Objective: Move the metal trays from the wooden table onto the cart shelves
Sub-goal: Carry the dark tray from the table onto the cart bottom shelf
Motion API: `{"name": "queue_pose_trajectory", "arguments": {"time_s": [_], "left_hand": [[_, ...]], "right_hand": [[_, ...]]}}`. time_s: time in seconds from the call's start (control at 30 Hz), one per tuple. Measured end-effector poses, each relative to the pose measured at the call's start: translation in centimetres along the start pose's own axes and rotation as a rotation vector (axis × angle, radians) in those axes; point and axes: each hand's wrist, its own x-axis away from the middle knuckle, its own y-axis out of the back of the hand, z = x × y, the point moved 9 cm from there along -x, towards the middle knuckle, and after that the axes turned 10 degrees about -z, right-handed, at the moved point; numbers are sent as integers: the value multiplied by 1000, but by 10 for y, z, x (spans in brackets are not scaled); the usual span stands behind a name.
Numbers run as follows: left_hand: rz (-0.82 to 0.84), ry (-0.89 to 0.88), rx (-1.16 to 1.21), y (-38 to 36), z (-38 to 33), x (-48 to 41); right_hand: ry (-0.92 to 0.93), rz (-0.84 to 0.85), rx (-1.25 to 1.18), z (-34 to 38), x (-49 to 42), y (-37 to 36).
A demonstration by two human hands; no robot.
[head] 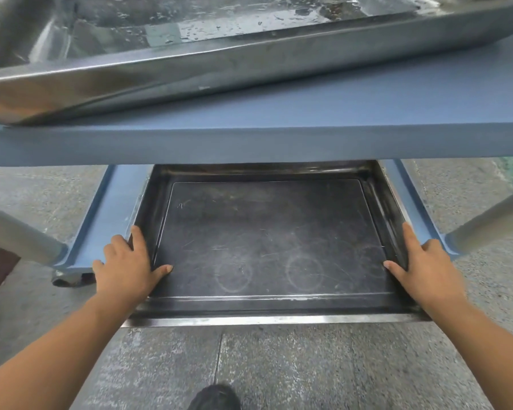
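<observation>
A dark, scratched metal tray (267, 244) lies on the blue lower shelf (107, 220) of the cart, its near rim sticking out past the shelf's front edge. My left hand (128, 267) grips the tray's left wall, thumb inside and fingers over the rim. On the opposite wall my right hand (424, 267) holds it the same way. A second, shiny wet metal tray (219, 60) rests at an angle on the blue upper shelf (279, 137); its far end runs out of view.
Grey cart legs (18, 235) slant outward at both sides of the lower shelf, with a caster (68, 279) at the near left corner. Speckled concrete floor (279, 365) surrounds the cart. My dark shoe (214, 398) shows at the bottom edge.
</observation>
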Motion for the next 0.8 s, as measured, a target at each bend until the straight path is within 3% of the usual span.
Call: {"name": "queue_pose_trajectory", "arguments": {"time_s": [0.1, 0.23, 0.43, 0.8], "left_hand": [[-12, -56, -38, 1, -11, 9], [-44, -187, 83, 5, -31, 29], [133, -449, 347, -7, -63, 68], [236, -562, 227, -29, -70, 88]], "right_hand": [[-7, -19, 55, 12, 10, 9], [101, -34, 72, 38, 35, 17], [335, 221, -165, 80, 79, 1], [479, 316, -34, 90, 94, -18]]}}
